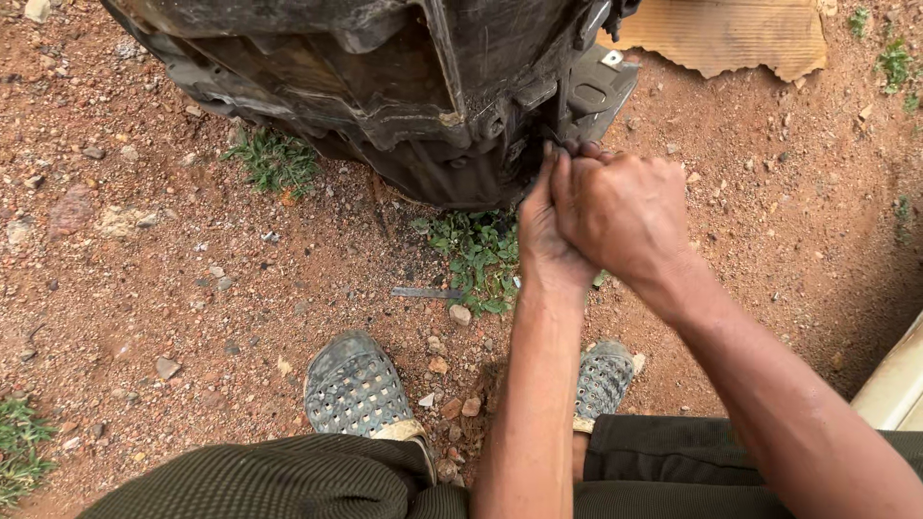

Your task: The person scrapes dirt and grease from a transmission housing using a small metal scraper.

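Note:
A large black plastic car part (385, 86), dirty and ribbed, lies on the red dirt at the top of the view. Both hands meet at its near right edge. My left hand (544, 235) is clenched against the part's edge, partly behind the other hand. My right hand (620, 207) is a closed fist beside it, fingertips pressed at the same spot by a thin dark upright piece (560, 120). What the fingers grip is hidden.
A thin metal tool (423, 292) lies on the ground by a weed patch (476, 255). My perforated shoes (356, 384) stand below. Torn cardboard (731, 34) lies top right. A pale vehicle panel (899, 384) shows at the right edge. Stones are scattered about.

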